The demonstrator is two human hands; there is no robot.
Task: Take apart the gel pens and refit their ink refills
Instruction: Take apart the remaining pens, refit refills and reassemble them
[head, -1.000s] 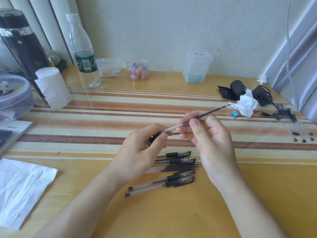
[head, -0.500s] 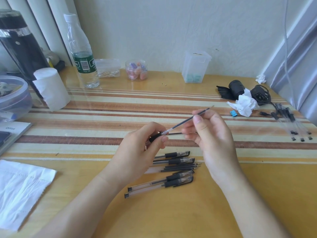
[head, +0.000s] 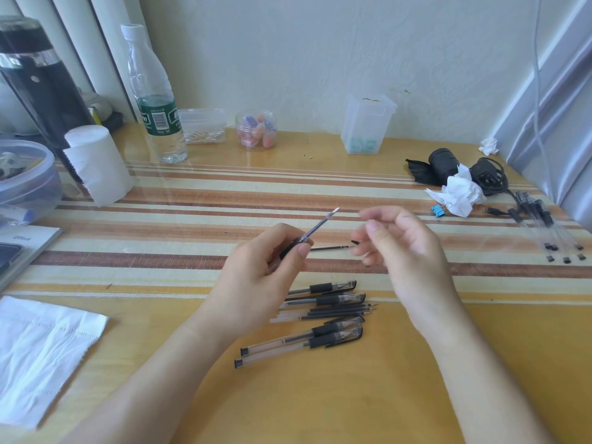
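My left hand (head: 269, 270) grips a gel pen (head: 315, 230) by its black grip, and the clear barrel with dark ink inside points up and to the right. My right hand (head: 400, 245) hovers just right of the pen's end, apart from it, with loosely curled fingers and nothing visible in them. A thin black refill (head: 333, 248) lies on the striped mat between my hands, with a small black piece (head: 355, 242) at its right end. Several capped gel pens and loose refills (head: 326, 312) lie in a pile below my hands.
More pen parts (head: 544, 225) lie at the far right beside crumpled tissue (head: 458, 193) and a blue clip (head: 437, 210). A water bottle (head: 157, 100), paper roll (head: 96, 165), jars and a clear box (head: 366, 126) stand along the back. A napkin (head: 41, 350) lies front left.
My right hand pushed the refill down into the barrel, then let go and drew a little to the right. My left hand kept its grip.
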